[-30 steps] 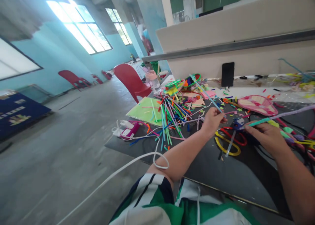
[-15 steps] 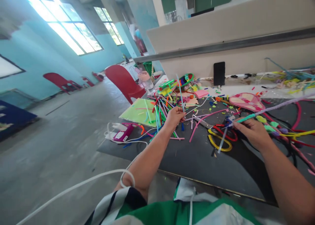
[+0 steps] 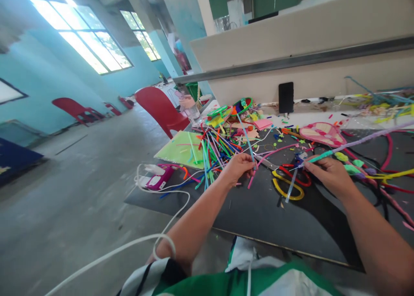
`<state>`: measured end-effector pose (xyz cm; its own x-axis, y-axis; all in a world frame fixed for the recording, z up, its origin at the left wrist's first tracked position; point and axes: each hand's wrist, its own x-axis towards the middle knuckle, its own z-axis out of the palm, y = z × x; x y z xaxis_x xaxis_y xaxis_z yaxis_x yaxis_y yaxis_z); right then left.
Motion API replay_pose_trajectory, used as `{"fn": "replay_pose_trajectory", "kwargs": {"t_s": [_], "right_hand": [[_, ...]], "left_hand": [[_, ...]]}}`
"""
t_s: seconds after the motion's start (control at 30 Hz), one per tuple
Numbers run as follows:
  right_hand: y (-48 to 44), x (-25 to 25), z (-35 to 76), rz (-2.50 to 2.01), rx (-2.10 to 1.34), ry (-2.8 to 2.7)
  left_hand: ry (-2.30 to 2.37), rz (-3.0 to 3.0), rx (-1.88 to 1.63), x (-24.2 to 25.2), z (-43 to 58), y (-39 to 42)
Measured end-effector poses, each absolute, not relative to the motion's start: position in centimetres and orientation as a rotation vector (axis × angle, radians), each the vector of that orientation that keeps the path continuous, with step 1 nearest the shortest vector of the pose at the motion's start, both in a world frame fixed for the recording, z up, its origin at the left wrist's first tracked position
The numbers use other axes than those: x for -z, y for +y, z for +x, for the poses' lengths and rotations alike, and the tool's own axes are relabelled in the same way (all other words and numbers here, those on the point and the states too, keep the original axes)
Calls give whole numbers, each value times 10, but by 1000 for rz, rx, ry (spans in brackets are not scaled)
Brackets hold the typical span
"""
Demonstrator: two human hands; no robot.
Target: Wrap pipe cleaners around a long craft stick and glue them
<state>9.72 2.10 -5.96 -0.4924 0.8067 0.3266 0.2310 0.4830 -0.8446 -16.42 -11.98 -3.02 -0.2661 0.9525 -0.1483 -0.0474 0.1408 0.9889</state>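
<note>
My left hand is closed on a light blue pipe cleaner, which sticks up from the fingers over the table. My right hand pinches a long fuzzy stem, green near the fingers and lilac further out to the right, with a thin bare end pointing left. Beneath and between the hands lie a red and yellow ring-shaped pair of handles, seemingly of scissors, and a clear glue stick. A pink pipe cleaner curves across the table between my hands.
Many loose pipe cleaners lie piled left of my left hand, beside a green sheet. A purple device with a white cable sits at the table's left edge. A black phone leans against the partition. A red chair stands beyond.
My left hand has moved right and slightly down with the light blue pipe cleaner, toward my right hand. The right hand has barely moved and keeps its pinch.
</note>
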Motion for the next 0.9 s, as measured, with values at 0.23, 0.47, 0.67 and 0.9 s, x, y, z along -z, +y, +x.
{"fn": "replay_pose_trajectory", "kwargs": {"t_s": [0.23,0.47,0.67,0.9], "right_hand": [[18,50,98,-744,-1273,-1770],[22,46,98,-692,-1398,-1640],[23,48,95,-639,-1452,-1657],[22,47,93,-637,-1487,-1678]], "left_hand": [[1258,1002,-1340,18,-107,-50],[1197,1025,-1474,17,-67,-32],[1113,1002,-1534,26,-58,-41],[1062,963,-1606,37,-58,-44]]}}
